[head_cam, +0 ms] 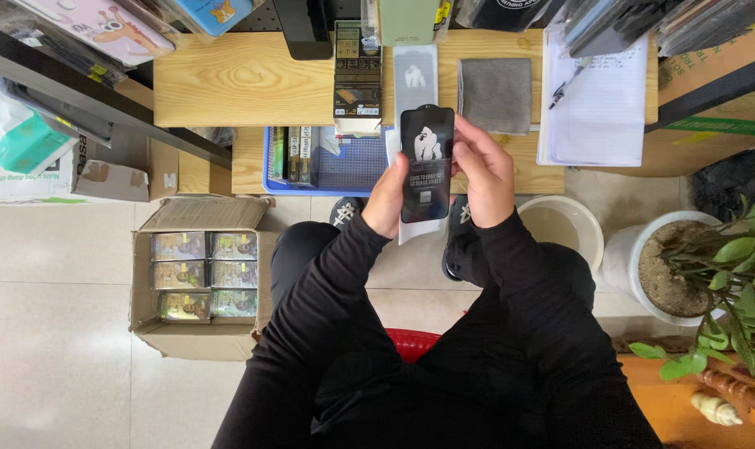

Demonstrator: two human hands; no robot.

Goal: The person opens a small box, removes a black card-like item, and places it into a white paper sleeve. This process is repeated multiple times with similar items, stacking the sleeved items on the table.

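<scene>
Both my hands hold a flat black phone-shaped screen protector (427,166) with a white animal picture, upright in front of me. My left hand (386,199) grips its lower left edge. My right hand (483,170) curls around its right edge, fingers near the top. A white sleeve or backing sheet (412,233) shows behind and below the protector. Both arms wear black sleeves.
A wooden table (244,79) ahead carries a grey cloth (495,93), a blue tray (344,170) of boxes, a paper pad with a pen (597,100) and a tall package (357,79). An open carton (196,278) of small boxes stands left; a white bucket (564,226) and potted plant (710,266) stand right.
</scene>
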